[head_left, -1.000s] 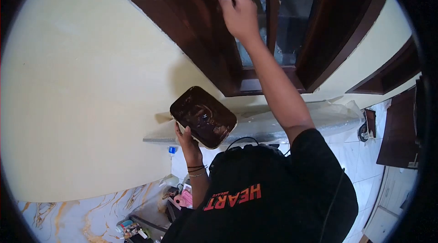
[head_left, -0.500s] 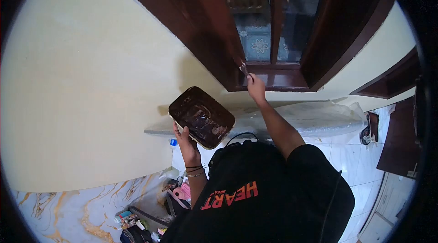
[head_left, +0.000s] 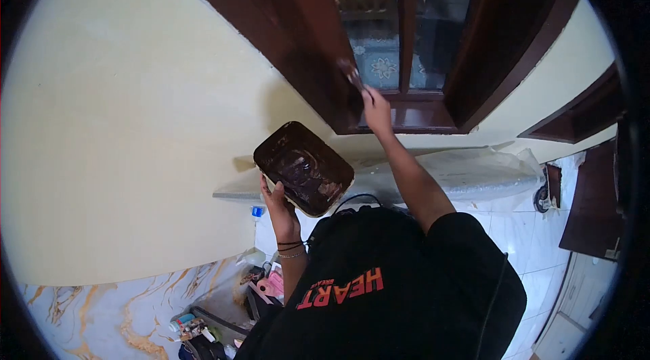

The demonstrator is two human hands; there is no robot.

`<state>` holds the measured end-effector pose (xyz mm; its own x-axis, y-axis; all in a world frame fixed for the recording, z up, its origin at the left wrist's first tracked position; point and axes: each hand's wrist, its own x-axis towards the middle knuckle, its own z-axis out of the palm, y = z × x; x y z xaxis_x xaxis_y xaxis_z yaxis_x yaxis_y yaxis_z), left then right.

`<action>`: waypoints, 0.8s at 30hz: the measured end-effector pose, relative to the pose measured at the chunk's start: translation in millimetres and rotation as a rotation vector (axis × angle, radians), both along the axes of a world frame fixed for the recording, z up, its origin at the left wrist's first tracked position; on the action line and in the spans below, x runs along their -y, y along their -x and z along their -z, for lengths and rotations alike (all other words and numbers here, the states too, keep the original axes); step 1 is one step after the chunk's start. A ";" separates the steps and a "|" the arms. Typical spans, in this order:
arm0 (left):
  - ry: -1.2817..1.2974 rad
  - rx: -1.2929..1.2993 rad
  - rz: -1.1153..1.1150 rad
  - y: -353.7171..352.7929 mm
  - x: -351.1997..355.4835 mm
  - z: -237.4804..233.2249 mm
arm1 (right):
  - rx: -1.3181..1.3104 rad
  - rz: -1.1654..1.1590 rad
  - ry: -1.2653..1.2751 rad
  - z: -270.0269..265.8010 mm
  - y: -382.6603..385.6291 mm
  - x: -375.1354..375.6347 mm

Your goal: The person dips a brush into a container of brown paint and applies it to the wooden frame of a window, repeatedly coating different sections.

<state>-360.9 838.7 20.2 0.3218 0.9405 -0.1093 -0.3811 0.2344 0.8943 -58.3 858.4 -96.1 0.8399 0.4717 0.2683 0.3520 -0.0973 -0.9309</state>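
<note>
My left hand (head_left: 279,210) grips the near left edge of a rectangular paint tray (head_left: 303,165), tilted so that its inside shows. Dark brown paint coats the tray, with wet glossy patches in the middle. My right hand (head_left: 377,109) is closed around the handle of a paintbrush (head_left: 355,78). The bristles, somewhat blurred, are at the inner left side of the dark brown window frame (head_left: 308,42), close to its lower corner. Behind the brush are the glass panes (head_left: 381,65) with a patterned blue cloth beyond them.
Below the window a ledge is covered by a clear plastic sheet (head_left: 460,174). A cream wall (head_left: 135,123) rises on the left. Bags and assorted items (head_left: 203,333) lie at the lower left beside a pink object (head_left: 272,284). A dark brown panel (head_left: 596,201) stands at right.
The paintbrush and my right hand have moved up and slightly left along the frame. The tray in my left hand has shifted slightly up and right.
</note>
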 end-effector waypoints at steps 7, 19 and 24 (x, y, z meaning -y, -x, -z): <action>0.015 -0.010 -0.032 4.9 -3.7 0.0 | 0.020 -0.020 -0.178 -54.8 15.0 3.1; 0.028 0.064 -0.031 3.3 -6.8 3.4 | -0.181 0.038 0.197 44.4 8.3 21.8; 0.027 0.016 -0.015 -1.5 -12.2 0.6 | -0.061 0.020 -0.106 -32.9 16.8 5.3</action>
